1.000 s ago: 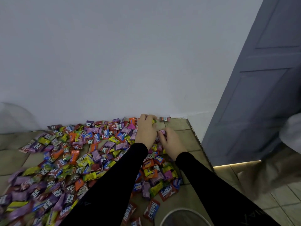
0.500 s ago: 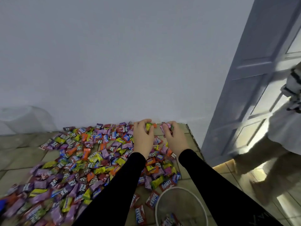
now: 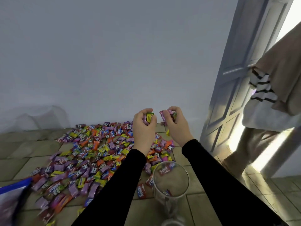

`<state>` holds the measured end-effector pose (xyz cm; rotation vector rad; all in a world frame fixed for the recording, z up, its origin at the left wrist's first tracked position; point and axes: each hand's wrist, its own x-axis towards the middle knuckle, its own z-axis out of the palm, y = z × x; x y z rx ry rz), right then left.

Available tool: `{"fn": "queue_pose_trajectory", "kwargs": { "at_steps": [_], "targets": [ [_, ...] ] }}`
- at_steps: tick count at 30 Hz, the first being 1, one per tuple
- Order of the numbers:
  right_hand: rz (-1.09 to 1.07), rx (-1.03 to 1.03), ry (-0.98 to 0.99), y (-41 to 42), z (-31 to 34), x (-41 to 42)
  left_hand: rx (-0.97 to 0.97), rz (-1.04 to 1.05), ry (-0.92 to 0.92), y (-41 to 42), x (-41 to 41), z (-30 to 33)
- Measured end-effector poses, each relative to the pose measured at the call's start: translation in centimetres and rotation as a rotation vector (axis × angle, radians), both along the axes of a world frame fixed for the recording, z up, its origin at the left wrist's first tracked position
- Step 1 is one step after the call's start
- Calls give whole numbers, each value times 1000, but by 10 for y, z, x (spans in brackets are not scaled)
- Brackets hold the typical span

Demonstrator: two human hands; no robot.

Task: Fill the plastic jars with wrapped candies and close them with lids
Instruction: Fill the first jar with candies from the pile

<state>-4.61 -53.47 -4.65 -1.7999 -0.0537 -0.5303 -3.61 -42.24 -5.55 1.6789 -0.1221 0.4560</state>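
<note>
A wide spread of wrapped candies in purple, yellow, orange and red covers the tiled surface. My left hand is raised above the pile and grips a handful of candies, a yellow-green wrapper sticking out. Beside it my right hand grips more candies, pink wrappers showing between its fingers. A clear plastic jar stands open between my forearms near the bottom edge, with a few candies at its bottom. No lid is in view.
A blue and white bag lies at the lower left. A white wall rises behind the pile. A grey door stands open at the right, where another person in beige clothes stands on the floor tiles.
Both hands have closed on candies and lifted off the pile. The view has tilted down, bringing the jar into sight. The person at the door has come closer.
</note>
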Motion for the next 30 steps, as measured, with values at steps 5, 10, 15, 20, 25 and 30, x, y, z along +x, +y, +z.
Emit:
{"fn": "queue_pose_trajectory", "kwargs": {
  "at_steps": [5,10,15,20,25,30],
  "targets": [
    [27,38,1,8,9,-35,-58,-31,-31,8,-38,8],
    [24,12,-30,14,15,-67,-80,-68,-84,8,-73,15],
    [6,-15,-37,21,9,-95,-76,-54,-122,5,-103,9],
    [-15,-54,-70,22,0,-109,-147,-103,-98,4,-114,-3],
    [-31,3,-66,26,-6,-114,-188,-142,-70,4,-114,-7],
    [-49,101,-44,26,-5,-111,-142,-180,-73,5,-109,-8]
  ]
}}
